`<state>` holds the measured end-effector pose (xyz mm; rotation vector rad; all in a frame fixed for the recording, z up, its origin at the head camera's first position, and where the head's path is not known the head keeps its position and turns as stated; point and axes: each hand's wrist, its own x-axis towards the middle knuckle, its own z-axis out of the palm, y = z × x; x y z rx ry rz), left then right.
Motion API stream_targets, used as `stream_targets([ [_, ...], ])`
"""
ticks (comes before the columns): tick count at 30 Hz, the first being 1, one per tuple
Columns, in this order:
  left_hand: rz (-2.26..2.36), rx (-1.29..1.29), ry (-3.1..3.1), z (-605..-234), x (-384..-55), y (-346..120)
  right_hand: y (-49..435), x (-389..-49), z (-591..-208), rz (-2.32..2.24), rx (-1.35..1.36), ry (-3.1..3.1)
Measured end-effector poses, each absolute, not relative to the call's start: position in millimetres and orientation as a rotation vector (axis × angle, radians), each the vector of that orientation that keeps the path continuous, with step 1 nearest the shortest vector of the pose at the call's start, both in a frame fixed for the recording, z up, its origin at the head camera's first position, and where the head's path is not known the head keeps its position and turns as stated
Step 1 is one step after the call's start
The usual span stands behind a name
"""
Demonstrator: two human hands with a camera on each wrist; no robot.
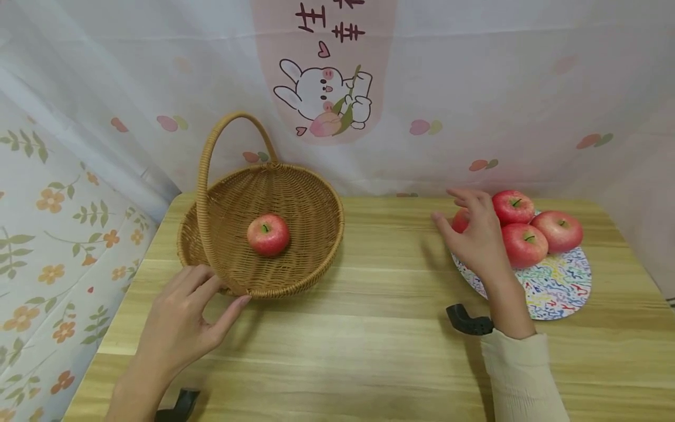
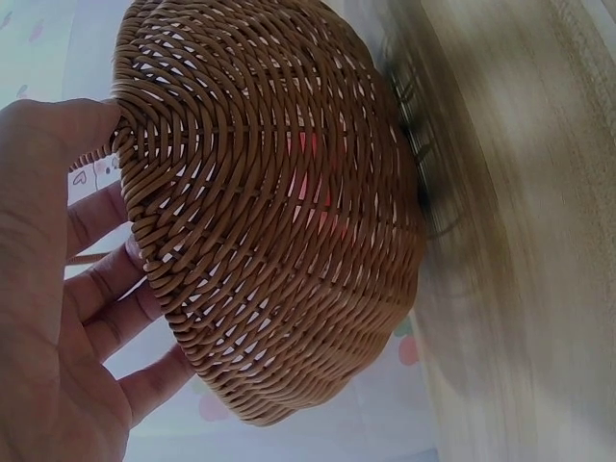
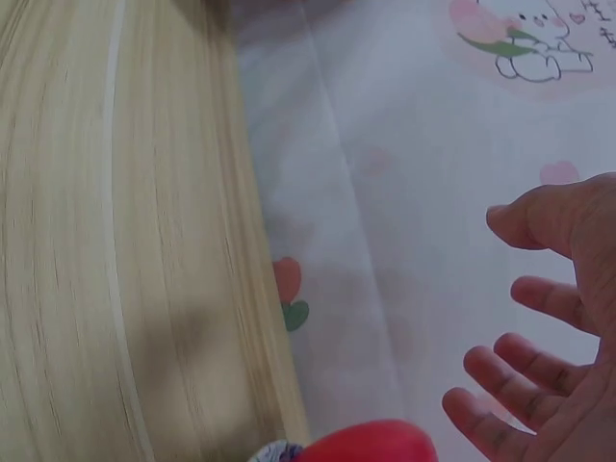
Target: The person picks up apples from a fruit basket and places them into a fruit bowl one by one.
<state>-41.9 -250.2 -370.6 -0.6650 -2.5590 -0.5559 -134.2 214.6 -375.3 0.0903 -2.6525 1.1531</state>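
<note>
My left hand (image 1: pixel 181 313) holds the near rim of a round wicker basket (image 1: pixel 316 193) with a tall arched handle. In the left wrist view the thumb lies outside the basket's woven wall (image 2: pixel 279 212), and the fingers (image 2: pixel 106 289) reach behind the rim. One red apple (image 1: pixel 268 234) lies inside the basket; its red shows through the weave. On the right, my right hand (image 1: pixel 477 234) hovers with spread fingers and nothing held, beside several red apples (image 1: pixel 524 245) on a colourfully patterned plate (image 1: pixel 561 293). It partly hides the leftmost apple (image 1: pixel 460 220).
Both stand on a wood-grain table (image 1: pixel 348 328). A white curtain (image 1: pixel 464 70) printed with a rabbit hangs right behind the table's back edge, and a flowered cloth (image 1: pixel 58 258) lines the left side. Dark wrist-camera mounts (image 1: pixel 468 321) stick out beside both wrists.
</note>
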Motion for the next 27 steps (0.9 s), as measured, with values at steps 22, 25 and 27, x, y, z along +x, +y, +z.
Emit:
stream_targets([
  [22, -0.53, -0.668, -2.551, -368.9, -41.3, -248.6, 171.7, -133.7, -368.4, 1.26, 0.374, -2.547],
  [25, -0.533, -0.671, -2.554, -368.9, -41.4, -248.7, 164.5, -133.5, -369.4, 1.281, 0.408, -2.53],
  [27, -0.531, -0.669, -2.565, -368.6, -41.2, -248.7, 159.0, -133.9, -368.8, 1.306, 0.429, -2.519],
])
